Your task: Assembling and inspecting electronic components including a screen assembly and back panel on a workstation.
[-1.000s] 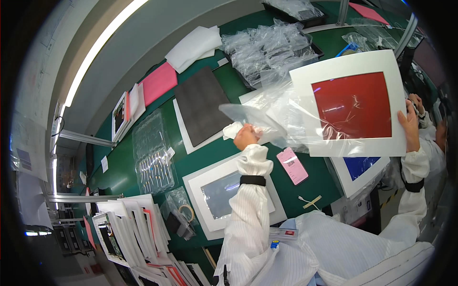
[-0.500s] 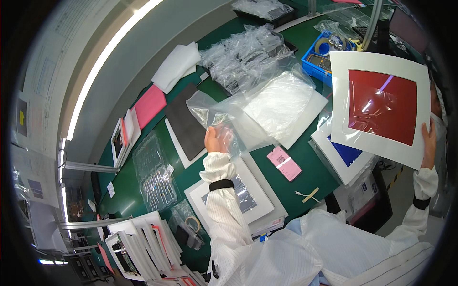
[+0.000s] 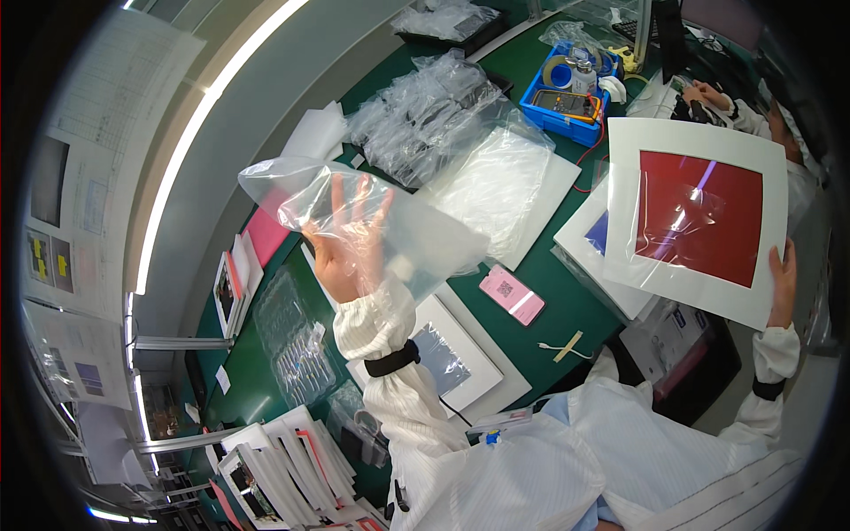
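My left hand (image 3: 350, 252) has its fingers spread inside a clear plastic bag (image 3: 434, 232), which hangs over the wrist and stretches to the right above the bench. My right hand (image 3: 782, 285) grips the right edge of a square white-bordered panel (image 3: 624, 190) with a glossy, film-covered red middle (image 3: 699, 217). The panel is held up on the right, above a stack of similar white-bordered panels (image 3: 580, 239), one showing blue. Beneath my left forearm lies another white panel (image 3: 474, 367) with a silvery, reflective centre. A pile of flat clear bags (image 3: 491, 190) lies beyond the held bag.
A pink phone (image 3: 512, 296) lies on the green bench (image 3: 567, 305). Farther back are crumpled plastic wrapping (image 3: 425, 115) and a blue bin (image 3: 567, 128) with tape and a meter. Panels stand upright at lower left (image 3: 283, 460). Another person's hands (image 3: 708, 96) work at far right.
My left hand has moved left and its fingers have spread inside the bag, which has swung left with it. My right hand still holds the red panel. The whole view has shifted slightly.
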`<action>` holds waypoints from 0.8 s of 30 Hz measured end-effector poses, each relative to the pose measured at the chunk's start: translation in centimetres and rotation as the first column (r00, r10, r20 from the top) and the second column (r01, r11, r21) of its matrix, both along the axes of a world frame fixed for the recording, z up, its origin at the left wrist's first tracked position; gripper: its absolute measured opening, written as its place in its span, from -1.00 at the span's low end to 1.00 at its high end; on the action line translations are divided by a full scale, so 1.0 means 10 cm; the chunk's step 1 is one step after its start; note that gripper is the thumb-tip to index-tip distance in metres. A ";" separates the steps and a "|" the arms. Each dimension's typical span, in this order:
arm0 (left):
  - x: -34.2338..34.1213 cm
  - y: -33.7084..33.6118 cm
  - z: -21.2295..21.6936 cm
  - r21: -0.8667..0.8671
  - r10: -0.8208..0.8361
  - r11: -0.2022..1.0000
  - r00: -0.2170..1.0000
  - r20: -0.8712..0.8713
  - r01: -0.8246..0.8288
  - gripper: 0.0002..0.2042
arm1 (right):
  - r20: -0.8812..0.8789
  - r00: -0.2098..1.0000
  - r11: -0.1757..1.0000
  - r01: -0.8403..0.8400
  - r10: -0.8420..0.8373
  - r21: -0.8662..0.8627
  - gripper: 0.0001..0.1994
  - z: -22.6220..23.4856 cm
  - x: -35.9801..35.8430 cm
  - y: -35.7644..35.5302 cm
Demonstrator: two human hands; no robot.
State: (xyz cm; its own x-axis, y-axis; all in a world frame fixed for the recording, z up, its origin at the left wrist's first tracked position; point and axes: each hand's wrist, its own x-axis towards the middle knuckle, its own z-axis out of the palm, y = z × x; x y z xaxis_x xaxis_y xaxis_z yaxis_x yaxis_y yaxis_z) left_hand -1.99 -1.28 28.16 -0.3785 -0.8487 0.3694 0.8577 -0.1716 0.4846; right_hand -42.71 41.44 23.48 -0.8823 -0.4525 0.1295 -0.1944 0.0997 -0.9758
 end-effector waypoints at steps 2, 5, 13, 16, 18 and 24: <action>-0.20 -0.03 0.05 0.014 -0.054 0.998 0.997 -0.058 0.055 -0.56 | -0.005 1.000 1.000 0.027 -0.027 -0.006 -0.58 0.02 0.07 0.09; -0.48 -0.04 0.11 -0.056 -0.175 0.984 0.965 -0.196 0.167 -0.66 | 0.004 0.997 0.997 0.083 -0.083 -0.010 -0.56 -0.01 0.08 0.30; -0.39 -0.66 -0.88 0.146 -0.408 0.868 0.848 -0.338 0.475 -0.51 | 0.071 0.959 0.961 0.269 -0.273 0.062 -0.46 -0.03 0.19 0.74; -0.35 -0.82 -1.76 0.372 -0.214 0.921 0.951 0.222 0.120 -0.36 | 0.102 0.943 0.947 0.310 -0.317 0.082 -0.43 -0.13 0.17 0.90; -0.50 -0.64 -2.06 0.522 -0.183 0.831 0.789 0.586 -0.195 -0.28 | 0.095 0.945 0.947 0.301 -0.312 0.117 -0.42 -0.14 0.17 0.94; -0.63 -0.60 -2.50 0.503 -0.393 0.773 0.332 0.858 -0.385 -0.33 | 0.070 0.925 0.920 0.358 -0.373 0.161 -0.37 -0.17 0.29 0.82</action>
State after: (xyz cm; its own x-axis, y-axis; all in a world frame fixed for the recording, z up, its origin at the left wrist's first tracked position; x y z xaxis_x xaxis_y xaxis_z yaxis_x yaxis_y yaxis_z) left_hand -8.25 -7.24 3.15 -0.1168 -0.6914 -0.7129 -0.0664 -0.7108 0.7003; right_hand -39.85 49.60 21.77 -0.9946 -0.1034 -0.0074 -0.0225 0.2854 -0.9581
